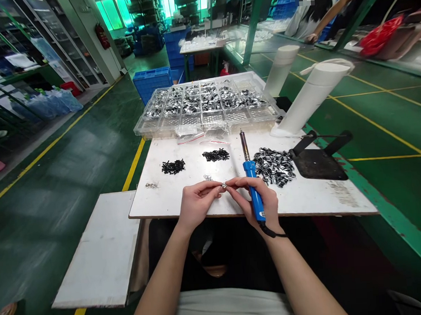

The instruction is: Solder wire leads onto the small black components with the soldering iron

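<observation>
My left hand (195,205) is closed, with thumb and forefinger pinching a tiny silvery part (224,185) above the front of the white table. The right hand (271,202) meets it from the other side; its fingertips touch the same part. A soldering iron (257,200) with a blue handle rests in my right hand, its metal tip pointing up and away from me. Just beyond the fingers lie a few tiny shiny bits (208,177). Two small heaps of black pieces, a left one (173,167) and a middle one (215,155), lie farther back.
A pile of black-and-silver pieces (275,166) lies right of the iron, beside a black stand (319,162). Behind is a clear compartment tray (209,129) of metal parts. White tubes (314,96) rise at the right. A low white board (95,250) sits left.
</observation>
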Demonstrator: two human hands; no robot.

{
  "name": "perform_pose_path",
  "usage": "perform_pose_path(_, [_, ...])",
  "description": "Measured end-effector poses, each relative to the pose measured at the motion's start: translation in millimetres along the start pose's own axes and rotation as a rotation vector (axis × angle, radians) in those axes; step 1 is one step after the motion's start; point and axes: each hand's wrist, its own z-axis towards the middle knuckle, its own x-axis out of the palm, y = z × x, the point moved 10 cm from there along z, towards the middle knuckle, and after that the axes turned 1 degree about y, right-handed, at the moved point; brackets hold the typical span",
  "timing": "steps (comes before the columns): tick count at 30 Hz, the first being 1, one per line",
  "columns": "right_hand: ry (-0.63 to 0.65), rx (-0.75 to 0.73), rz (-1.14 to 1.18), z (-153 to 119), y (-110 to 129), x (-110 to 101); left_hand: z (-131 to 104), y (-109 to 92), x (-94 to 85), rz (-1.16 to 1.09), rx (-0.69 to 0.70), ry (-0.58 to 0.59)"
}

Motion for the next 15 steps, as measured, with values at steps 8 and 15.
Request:
perform_pose_path(8, [-0.001, -0.038, -0.079, 1.8, 9.7, 0.5, 2.0, -12.7, -2.0, 0.098, 0.073, -0.017])
perform_pose_path(15, [0.007, -0.001, -0.045, 1.6, 6.3, 1.8, -1.0, 0.9, 2.3, 0.048, -0.033, 0.013])
